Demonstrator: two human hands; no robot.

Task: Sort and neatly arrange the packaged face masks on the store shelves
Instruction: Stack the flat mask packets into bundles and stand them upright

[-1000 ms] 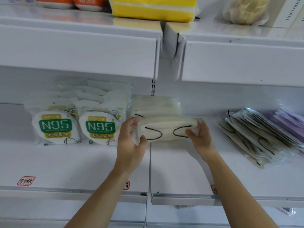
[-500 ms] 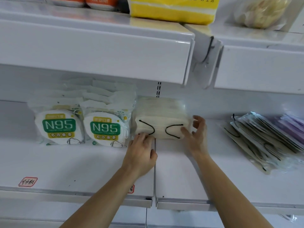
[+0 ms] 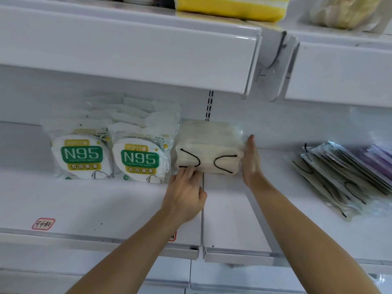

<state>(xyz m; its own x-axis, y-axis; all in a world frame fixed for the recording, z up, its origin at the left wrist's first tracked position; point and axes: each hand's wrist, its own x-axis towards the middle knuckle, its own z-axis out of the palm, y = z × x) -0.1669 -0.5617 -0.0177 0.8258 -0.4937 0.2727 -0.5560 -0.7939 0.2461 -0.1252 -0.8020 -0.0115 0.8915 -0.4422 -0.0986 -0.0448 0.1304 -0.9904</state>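
Near edge: shelf with a seam between two panels. Left hand fingers curled, tips pressing the lower front of the cream mask stack; can't tell if they pinch the wrapper or only push. Right hand flat, fingers straight, against the stack's right side. Stack stands mid-shelf over the seam, touching the N95 packs on its left. Risks: slippery film lets the front pack slide out or tip forward once the hands leave; a hard leftward shove could topple the N95 row. Far right, the loose mask pile leans fanned out, unsorted, likely to slide.
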